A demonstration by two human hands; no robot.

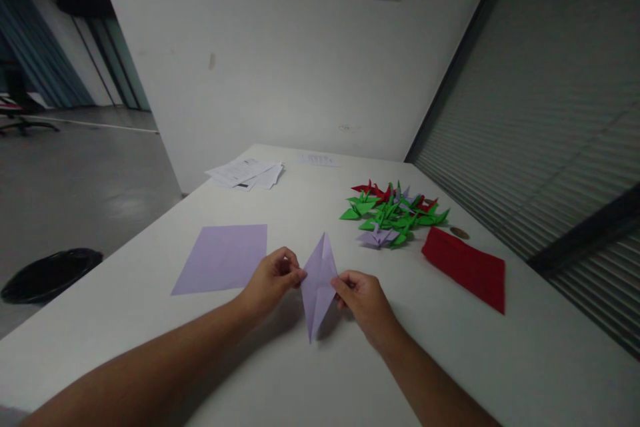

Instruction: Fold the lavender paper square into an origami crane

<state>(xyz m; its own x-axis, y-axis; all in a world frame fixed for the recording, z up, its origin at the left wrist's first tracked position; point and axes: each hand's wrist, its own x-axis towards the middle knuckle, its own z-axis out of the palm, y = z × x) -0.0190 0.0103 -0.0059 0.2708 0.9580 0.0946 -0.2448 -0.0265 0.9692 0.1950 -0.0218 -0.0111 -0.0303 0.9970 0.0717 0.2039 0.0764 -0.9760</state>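
Between my two hands is a folded piece of purple origami paper, shaped like a long diamond with a crease down its middle. My left hand pinches its left corner between thumb and fingers. At the right corner, my right hand grips it the same way. The diamond's long points face away from me and toward me, and it appears held just above the table. A flat purple paper sheet lies to the left, close to my left hand.
Several green, red and purple paper cranes are heaped at the right. Nearby lie red paper and a small round brown object. Printed sheets rest at the back of the white table. A black bin stands left of it.
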